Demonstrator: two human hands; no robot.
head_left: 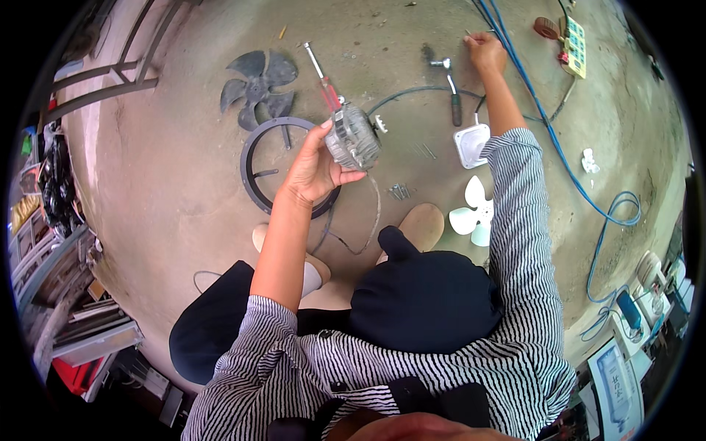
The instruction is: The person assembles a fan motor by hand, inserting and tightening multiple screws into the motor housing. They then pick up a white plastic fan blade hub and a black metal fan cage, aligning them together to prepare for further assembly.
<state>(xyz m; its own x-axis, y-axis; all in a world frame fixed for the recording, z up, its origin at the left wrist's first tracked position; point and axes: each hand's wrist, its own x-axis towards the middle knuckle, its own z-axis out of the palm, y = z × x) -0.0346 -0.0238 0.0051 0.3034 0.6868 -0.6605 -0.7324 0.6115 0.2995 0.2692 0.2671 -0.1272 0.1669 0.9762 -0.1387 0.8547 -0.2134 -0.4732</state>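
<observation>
My left hand (316, 165) is closed round a small grey metal fan motor (353, 138), raised over the floor, with a cable hanging from it. A nut driver with a red handle (328, 94) shows just beyond the motor; I cannot tell whether they touch. My right hand (487, 53) reaches far out to the right, down by the floor, next to blue cables. Its fingers are pinched together, perhaps on something thin and small that I cannot make out. Nearer than that hand lies a ratchet wrench (454, 95) with a dark handle.
On the floor lie a dark fan blade (257, 87), a black ring frame (248, 173), a white fan blade (474, 213), a square metal plate (471, 145) and several screws (401, 192). Blue cable (544, 117) and a yellow power strip (576, 48) are on the right. Metal scraps (88, 338) crowd the left.
</observation>
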